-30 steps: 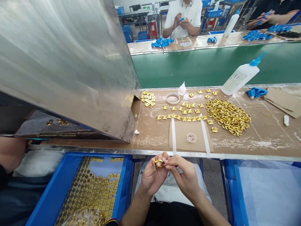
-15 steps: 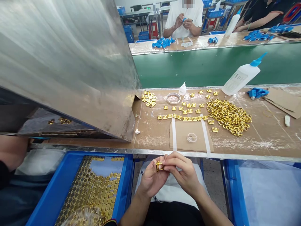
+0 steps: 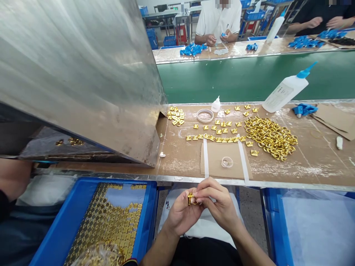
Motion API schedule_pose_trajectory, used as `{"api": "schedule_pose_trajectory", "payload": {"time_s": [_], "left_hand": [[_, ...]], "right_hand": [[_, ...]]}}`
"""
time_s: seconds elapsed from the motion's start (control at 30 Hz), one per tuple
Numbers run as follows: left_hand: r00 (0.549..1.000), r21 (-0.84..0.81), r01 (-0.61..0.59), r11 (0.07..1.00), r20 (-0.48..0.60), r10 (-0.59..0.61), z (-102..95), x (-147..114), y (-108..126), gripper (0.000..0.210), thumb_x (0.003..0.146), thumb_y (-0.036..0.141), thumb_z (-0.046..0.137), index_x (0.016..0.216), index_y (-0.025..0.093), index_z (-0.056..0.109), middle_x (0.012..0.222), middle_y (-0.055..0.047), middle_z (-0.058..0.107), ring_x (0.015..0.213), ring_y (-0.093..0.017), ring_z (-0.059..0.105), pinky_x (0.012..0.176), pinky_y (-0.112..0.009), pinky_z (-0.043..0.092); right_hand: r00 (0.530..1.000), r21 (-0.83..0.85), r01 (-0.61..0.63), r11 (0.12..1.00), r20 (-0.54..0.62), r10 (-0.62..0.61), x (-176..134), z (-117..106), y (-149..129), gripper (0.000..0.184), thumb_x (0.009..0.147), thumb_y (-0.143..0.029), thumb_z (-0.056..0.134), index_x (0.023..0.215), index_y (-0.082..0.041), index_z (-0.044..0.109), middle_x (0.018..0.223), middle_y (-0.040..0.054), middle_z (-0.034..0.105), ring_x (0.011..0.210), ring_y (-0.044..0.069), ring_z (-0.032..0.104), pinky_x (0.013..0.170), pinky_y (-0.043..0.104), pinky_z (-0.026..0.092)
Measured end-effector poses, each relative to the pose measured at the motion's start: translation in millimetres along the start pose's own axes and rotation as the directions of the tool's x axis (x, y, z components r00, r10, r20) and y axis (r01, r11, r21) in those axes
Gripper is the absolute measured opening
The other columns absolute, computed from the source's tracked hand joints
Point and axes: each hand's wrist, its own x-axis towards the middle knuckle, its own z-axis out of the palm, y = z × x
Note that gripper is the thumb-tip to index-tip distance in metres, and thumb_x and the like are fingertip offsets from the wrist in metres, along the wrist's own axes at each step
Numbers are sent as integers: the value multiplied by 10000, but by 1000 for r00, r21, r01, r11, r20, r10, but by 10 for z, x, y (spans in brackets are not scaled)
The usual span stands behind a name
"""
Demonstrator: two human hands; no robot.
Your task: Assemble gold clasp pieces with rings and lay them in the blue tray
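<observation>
Between my two hands, just in front of the bench edge, is a gold ring (image 3: pixel 192 199) with a square top. My left hand (image 3: pixel 181 214) pinches it by the top side. The fingertips of my right hand (image 3: pixel 217 201) close on its band from the right. Beyond my hands, a small clear dish (image 3: pixel 226 162) with a thin stick in it sits on a taped cardboard sheet (image 3: pixel 213 171). Rows of small gold square pieces (image 3: pixel 223 140) lie behind it. To their right is a heap of gold rings (image 3: pixel 270 138).
A large metal housing (image 3: pixel 111 74) stands at left. A blue tray (image 3: pixel 149 207) with gold pieces sits lower left, another blue tray (image 3: pixel 274 221) lower right. A large white bottle (image 3: pixel 285 92), a small bottle (image 3: pixel 215 105) and a tape roll (image 3: pixel 205 115) stand on the bench. Co-workers sit opposite.
My hands have shifted slightly right and a little down with the ring, which is turned so its band opening shows more. Across the bench, a co-worker's hands have lowered and moved apart.
</observation>
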Motion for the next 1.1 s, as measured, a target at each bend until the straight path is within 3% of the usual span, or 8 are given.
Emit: {"api": "schedule_pose_trajectory", "payload": {"time_s": [0.37, 0.9, 1.1], "left_hand": [[1000, -43, 9, 999, 5, -8, -28, 13, -23, 308, 704, 288, 938, 682, 122, 679, 662, 34, 556, 667, -82, 513, 747, -217, 441], [999, 10, -8, 1000, -37, 8, -23, 39, 16, 328, 718, 319, 928, 735, 137, 656, 686, 37, 577, 666, -94, 523, 752, -260, 452], [999, -18, 1, 1000, -39, -2, -46, 46, 24, 311, 708, 292, 936, 763, 132, 675, 682, 41, 583, 669, -88, 537, 761, -248, 466]], "right_hand": [[1000, 3, 16, 1000, 4, -16, -3, 1, -25, 155, 1000, -161, 608, 924, -225, 727, 866, 36, 725, 780, 151, 704, 727, 248, 582], [999, 89, -31, 996, -14, 32, -7, 14, 59, 128, 996, -282, 645, 951, -230, 752, 899, 57, 732, 810, 178, 723, 733, 281, 608], [999, 94, -48, 994, -12, 49, -13, 38, 66, 116, 978, -206, 654, 935, -239, 757, 914, 47, 721, 815, 173, 713, 740, 279, 600]]}}
